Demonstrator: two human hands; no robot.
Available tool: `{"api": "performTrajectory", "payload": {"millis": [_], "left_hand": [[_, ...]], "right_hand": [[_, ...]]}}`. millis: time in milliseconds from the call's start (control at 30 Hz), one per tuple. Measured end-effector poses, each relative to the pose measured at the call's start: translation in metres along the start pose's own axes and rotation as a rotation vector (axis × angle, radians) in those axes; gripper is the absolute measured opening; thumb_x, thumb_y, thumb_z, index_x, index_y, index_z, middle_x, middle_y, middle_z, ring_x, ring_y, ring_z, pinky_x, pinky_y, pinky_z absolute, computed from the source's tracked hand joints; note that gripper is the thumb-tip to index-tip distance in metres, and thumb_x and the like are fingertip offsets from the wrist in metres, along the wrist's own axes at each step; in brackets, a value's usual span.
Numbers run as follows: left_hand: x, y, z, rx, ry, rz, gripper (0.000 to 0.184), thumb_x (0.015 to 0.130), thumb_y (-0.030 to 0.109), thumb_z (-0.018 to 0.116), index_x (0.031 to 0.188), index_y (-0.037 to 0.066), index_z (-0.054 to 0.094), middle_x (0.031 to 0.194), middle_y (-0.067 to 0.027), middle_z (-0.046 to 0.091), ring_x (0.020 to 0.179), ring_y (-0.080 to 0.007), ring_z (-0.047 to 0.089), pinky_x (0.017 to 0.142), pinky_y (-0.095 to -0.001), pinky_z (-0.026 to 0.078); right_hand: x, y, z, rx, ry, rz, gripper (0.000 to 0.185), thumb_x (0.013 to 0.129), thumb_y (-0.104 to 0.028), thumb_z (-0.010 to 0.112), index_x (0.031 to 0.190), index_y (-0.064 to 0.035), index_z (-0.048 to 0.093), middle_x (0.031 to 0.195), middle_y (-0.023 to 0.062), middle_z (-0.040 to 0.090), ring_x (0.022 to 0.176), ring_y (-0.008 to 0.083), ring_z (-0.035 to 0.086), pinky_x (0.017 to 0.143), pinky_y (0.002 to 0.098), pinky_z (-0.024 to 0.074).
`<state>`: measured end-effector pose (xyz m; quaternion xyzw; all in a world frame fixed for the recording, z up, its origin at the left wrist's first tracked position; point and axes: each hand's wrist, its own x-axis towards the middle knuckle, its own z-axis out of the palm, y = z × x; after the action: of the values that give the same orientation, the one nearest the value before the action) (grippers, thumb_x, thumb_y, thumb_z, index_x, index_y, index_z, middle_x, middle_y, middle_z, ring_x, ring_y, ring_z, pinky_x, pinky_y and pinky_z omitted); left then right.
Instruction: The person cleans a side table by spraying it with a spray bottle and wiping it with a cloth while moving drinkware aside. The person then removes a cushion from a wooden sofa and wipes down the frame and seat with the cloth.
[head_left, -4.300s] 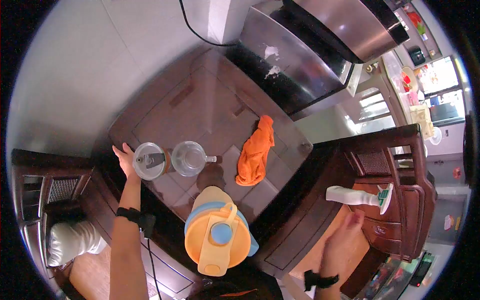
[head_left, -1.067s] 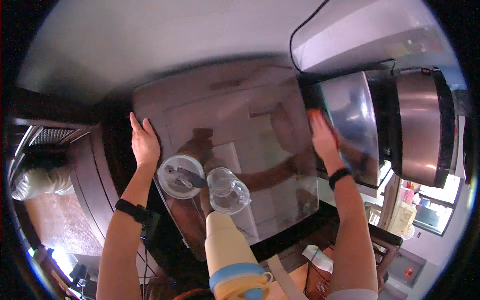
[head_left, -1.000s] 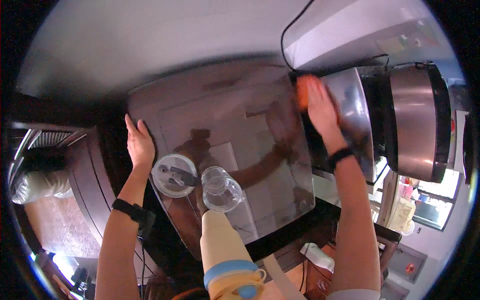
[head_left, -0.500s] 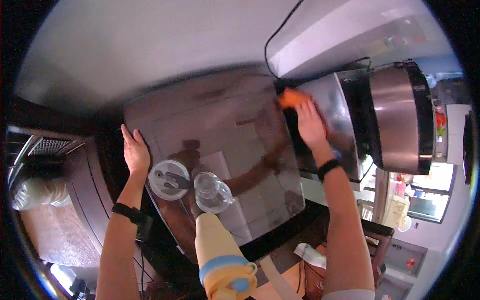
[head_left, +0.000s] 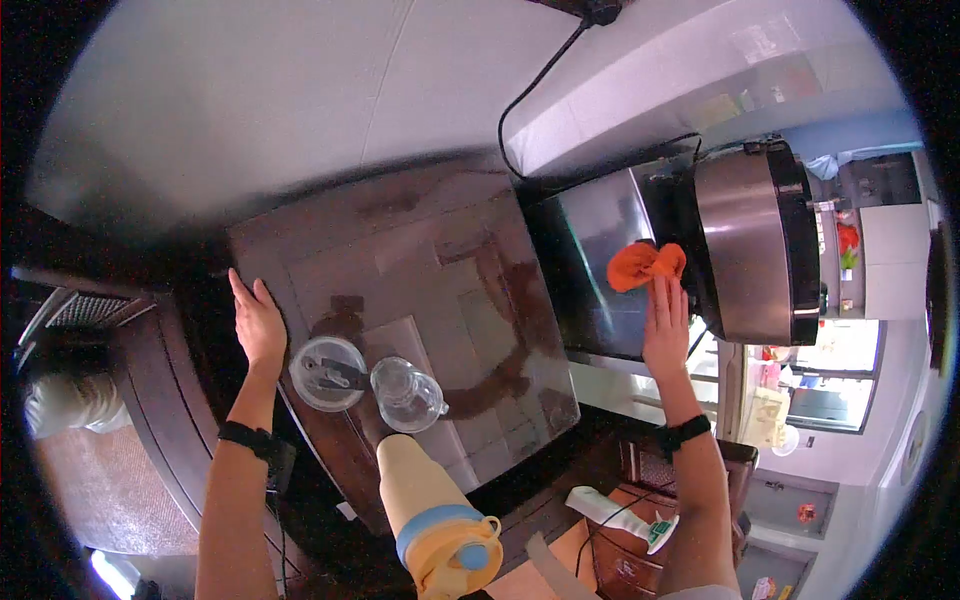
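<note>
An orange cloth [head_left: 645,266] is under the fingers of my right hand [head_left: 668,325], over a dark glossy surface [head_left: 592,262] beside a silver and black appliance [head_left: 745,250]. My left hand [head_left: 260,322] rests at the left edge of a dark wooden tabletop [head_left: 480,330], its fingers stretched and holding nothing. Close to that hand sits a round, whitish container with a grey handle-like part [head_left: 328,375]. A clear glass vessel [head_left: 408,394] is just right of it. Nearer me is a cream bottle [head_left: 430,490] with a blue band and yellow lid.
Streaks and reflections mark the tabletop. A black cable [head_left: 540,88] hangs along the pale wall [head_left: 290,90] at the back. At lower right lies a white spray bottle [head_left: 622,518] near a brown wooden chair [head_left: 690,480]. A plastic-wrapped bundle [head_left: 75,402] sits at far left.
My right hand has moved the orange cloth from the tabletop's right edge onto the glossy surface, towards the appliance. My left hand keeps its place on the edge. The view has shifted slightly.
</note>
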<state>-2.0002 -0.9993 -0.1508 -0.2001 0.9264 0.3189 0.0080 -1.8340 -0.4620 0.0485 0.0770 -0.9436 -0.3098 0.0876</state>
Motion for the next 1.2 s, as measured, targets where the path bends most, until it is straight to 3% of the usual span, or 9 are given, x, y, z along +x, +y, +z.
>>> {"api": "performTrajectory", "payload": {"millis": [300, 433, 600, 733, 867, 933, 1067, 1133, 1200], "left_hand": [[0.002, -0.008, 0.004, 0.036, 0.018, 0.034, 0.056, 0.102, 0.039, 0.033, 0.147, 0.007, 0.024, 0.126, -0.0284, 0.055, 0.111, -0.0448, 0.055, 0.093, -0.0482, 0.045], [0.002, -0.008, 0.006, 0.028, 0.009, 0.050, 0.057, 0.102, 0.040, 0.034, 0.147, 0.007, 0.024, 0.126, -0.0286, 0.055, 0.111, -0.0454, 0.055, 0.092, -0.0489, 0.045], [0.008, -0.016, 0.011, 0.031, -0.002, 0.042, 0.059, 0.102, 0.041, 0.033, 0.148, 0.007, 0.023, 0.127, -0.0281, 0.054, 0.112, -0.0466, 0.054, 0.093, -0.0498, 0.045], [0.009, -0.017, 0.011, 0.050, -0.022, 0.029, 0.059, 0.102, 0.042, 0.032, 0.147, 0.006, 0.023, 0.127, -0.0297, 0.054, 0.110, -0.0469, 0.055, 0.092, -0.0503, 0.045], [0.008, -0.022, 0.013, 0.051, 0.019, 0.097, 0.059, 0.102, 0.042, 0.032, 0.147, 0.006, 0.023, 0.127, -0.0301, 0.053, 0.112, -0.0466, 0.054, 0.092, -0.0501, 0.045], [0.007, -0.015, 0.010, 0.046, 0.001, 0.069, 0.059, 0.102, 0.042, 0.032, 0.147, 0.004, 0.023, 0.127, -0.0300, 0.053, 0.112, -0.0467, 0.054, 0.092, -0.0500, 0.045], [0.012, -0.025, 0.017, 0.068, 0.058, 0.136, 0.059, 0.102, 0.042, 0.032, 0.146, 0.003, 0.023, 0.125, -0.0302, 0.054, 0.111, -0.0468, 0.055, 0.092, -0.0496, 0.045], [0.016, -0.026, 0.018, 0.073, 0.013, 0.066, 0.059, 0.102, 0.042, 0.032, 0.146, 0.004, 0.023, 0.126, -0.0303, 0.054, 0.110, -0.0470, 0.055, 0.092, -0.0502, 0.045], [0.018, -0.030, 0.019, 0.031, 0.044, 0.104, 0.058, 0.102, 0.042, 0.032, 0.146, 0.005, 0.024, 0.125, -0.0304, 0.054, 0.111, -0.0470, 0.055, 0.092, -0.0501, 0.045]], "right_hand": [[0.188, -0.002, 0.018, 0.177, 0.172, -0.016, 0.047, 0.083, 0.000, 0.050, 0.129, 0.0041, 0.050, 0.142, 0.0183, 0.040, 0.133, 0.0353, 0.037, 0.111, 0.0427, 0.0327], [0.137, -0.009, 0.002, 0.371, 0.196, 0.216, 0.062, 0.080, 0.007, 0.048, 0.141, -0.0053, 0.040, 0.143, 0.0175, 0.040, 0.129, 0.0344, 0.042, 0.105, 0.0380, 0.0390], [-0.002, -0.022, -0.012, 0.246, 0.075, 0.532, 0.073, 0.071, 0.007, 0.055, 0.142, -0.0039, 0.038, 0.140, 0.0193, 0.043, 0.126, 0.0355, 0.045, 0.100, 0.0394, 0.0425], [-0.100, -0.027, -0.027, 0.170, -0.068, 0.711, 0.059, 0.076, 0.005, 0.053, 0.135, 0.0002, 0.046, 0.135, 0.0211, 0.046, 0.124, 0.0380, 0.046, 0.105, 0.0431, 0.0386], [-0.076, -0.023, -0.020, 0.212, -0.132, 0.942, 0.059, 0.075, 0.003, 0.056, 0.133, 0.0004, 0.049, 0.132, 0.0208, 0.048, 0.121, 0.0389, 0.048, 0.101, 0.0443, 0.0415], [-0.053, -0.028, -0.007, 0.205, -0.005, 0.935, 0.058, 0.074, 0.003, 0.056, 0.132, 0.0009, 0.049, 0.130, 0.0193, 0.050, 0.120, 0.0390, 0.048, 0.100, 0.0444, 0.0419], [0.006, -0.048, -0.004, 0.151, 0.317, 0.505, 0.052, 0.074, 0.004, 0.055, 0.126, 0.0027, 0.052, 0.140, 0.0206, 0.044, 0.129, 0.0374, 0.043, 0.107, 0.0496, 0.0349], [-0.012, -0.051, 0.015, 0.058, 0.297, 0.418, 0.050, 0.075, 0.002, 0.058, 0.124, 0.0028, 0.054, 0.144, 0.0199, 0.041, 0.131, 0.0354, 0.041, 0.108, 0.0519, 0.0326], [-0.043, -0.062, 0.041, 0.056, -0.005, 0.234, 0.044, 0.079, -0.004, 0.057, 0.122, 0.0018, 0.056, 0.137, 0.0180, 0.048, 0.129, 0.0346, 0.043, 0.109, 0.0510, 0.0323]]}}
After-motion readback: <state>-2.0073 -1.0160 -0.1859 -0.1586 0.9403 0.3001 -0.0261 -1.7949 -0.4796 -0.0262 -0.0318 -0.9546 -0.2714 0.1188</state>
